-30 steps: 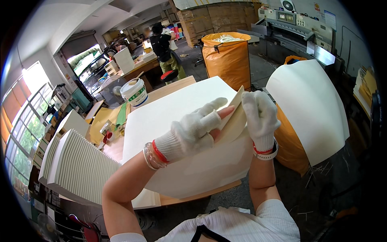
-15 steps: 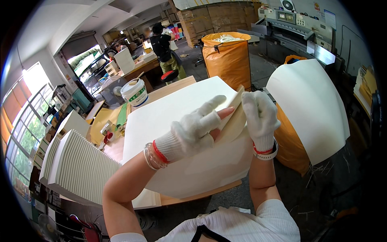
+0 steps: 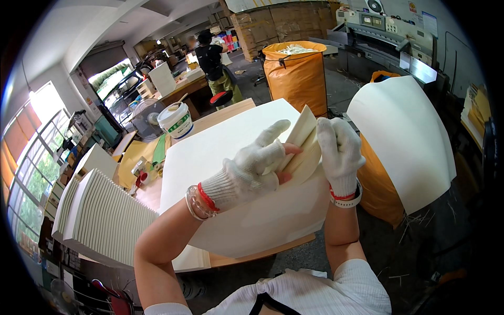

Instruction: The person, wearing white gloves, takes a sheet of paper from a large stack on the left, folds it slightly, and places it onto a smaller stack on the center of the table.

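A stack of large white paper sheets (image 3: 210, 137) lies across the table before me. Its right corner is lifted, and a curled sheet corner (image 3: 303, 125) rises between my hands. My left hand (image 3: 254, 165), in a white knitted glove with two bare fingertips, reaches over the stack. Its fingers are spread, the bare tips touching the curled sheets. My right hand (image 3: 340, 149), also gloved, is closed at the right edge of the lifted sheets, pinching them; its fingertips are partly hidden.
A tall pile of white sheets (image 3: 105, 220) leans at the left. Behind stands a white bucket (image 3: 176, 121). An orange bag (image 3: 295, 76) stands beyond the table; more white sheets (image 3: 404, 142) lie over another bag at right. A person (image 3: 212, 63) works farther back.
The curled corner between my hands now stands up more and has shifted left. My left fingers have moved slightly left and spread; my right hand has barely moved.
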The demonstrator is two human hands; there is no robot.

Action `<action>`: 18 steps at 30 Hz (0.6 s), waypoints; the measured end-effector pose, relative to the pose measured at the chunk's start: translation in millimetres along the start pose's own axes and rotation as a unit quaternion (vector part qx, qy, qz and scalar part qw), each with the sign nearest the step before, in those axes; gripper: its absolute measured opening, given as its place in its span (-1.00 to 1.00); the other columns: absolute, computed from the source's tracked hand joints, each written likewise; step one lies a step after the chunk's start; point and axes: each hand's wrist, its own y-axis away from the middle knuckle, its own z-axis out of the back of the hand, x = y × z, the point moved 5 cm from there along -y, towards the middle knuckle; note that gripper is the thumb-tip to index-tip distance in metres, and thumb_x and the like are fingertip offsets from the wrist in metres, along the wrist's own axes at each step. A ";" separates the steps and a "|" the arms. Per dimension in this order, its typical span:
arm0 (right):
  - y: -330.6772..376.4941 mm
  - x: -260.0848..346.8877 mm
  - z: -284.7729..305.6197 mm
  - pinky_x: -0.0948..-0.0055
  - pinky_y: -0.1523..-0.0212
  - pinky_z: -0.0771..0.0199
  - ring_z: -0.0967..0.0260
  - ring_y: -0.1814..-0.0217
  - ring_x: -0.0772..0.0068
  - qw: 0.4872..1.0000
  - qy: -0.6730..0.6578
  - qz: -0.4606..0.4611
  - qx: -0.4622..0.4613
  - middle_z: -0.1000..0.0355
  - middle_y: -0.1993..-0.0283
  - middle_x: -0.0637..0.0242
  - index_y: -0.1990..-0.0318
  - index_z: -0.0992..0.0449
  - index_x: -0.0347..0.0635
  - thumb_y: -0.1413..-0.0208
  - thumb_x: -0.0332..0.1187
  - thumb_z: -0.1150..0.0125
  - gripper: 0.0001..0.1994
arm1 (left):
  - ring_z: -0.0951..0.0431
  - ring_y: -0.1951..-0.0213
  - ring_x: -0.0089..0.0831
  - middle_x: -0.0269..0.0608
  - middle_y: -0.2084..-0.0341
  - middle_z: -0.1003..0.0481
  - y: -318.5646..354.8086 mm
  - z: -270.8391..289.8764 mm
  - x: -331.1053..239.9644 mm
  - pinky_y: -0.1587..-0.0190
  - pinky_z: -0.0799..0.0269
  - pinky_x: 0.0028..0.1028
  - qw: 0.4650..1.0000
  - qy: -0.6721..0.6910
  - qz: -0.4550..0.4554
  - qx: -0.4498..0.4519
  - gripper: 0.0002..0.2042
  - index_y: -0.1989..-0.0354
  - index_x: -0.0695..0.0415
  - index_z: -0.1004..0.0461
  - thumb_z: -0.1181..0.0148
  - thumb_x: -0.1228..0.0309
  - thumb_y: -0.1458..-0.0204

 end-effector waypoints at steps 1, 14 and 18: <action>-0.1 0.2 0.0 0.30 0.51 -0.15 -0.16 0.57 0.29 1.000 -0.002 0.001 0.000 -0.17 0.60 0.25 0.34 -0.50 -0.38 -0.18 -0.52 -0.19 -0.91 | -0.48 -0.16 -0.02 0.18 -0.32 -0.20 1.0 0.5 2.1 -0.05 -0.51 -0.38 0.999 0.050 -0.010 0.000 -0.62 0.08 0.10 -0.53 -0.25 0.66 0.13; -0.7 -1.3 0.1 0.29 0.51 -0.15 -0.16 0.56 0.29 0.998 -0.024 -0.052 0.008 -0.19 0.58 0.24 0.32 -0.50 -0.39 -0.18 -0.54 -0.19 -0.93 | -0.48 -0.14 -0.03 0.11 -0.32 -0.22 -3.3 0.2 -9.8 -0.05 -0.50 -0.34 0.996 -0.077 0.035 -0.012 -0.65 0.16 0.12 -0.51 -0.44 0.59 0.16; -1.9 3.4 1.9 0.29 0.51 -0.15 -0.17 0.55 0.28 0.999 -0.015 -0.021 0.019 -0.19 0.57 0.24 0.30 -0.50 -0.38 -0.18 -0.53 -0.18 -0.93 | -0.47 -0.16 -0.05 0.09 -0.28 -0.28 -2.4 -0.6 -5.8 -0.10 -0.45 -0.34 0.995 -0.098 -0.005 0.009 -0.65 0.12 0.12 -0.51 -0.41 0.60 0.11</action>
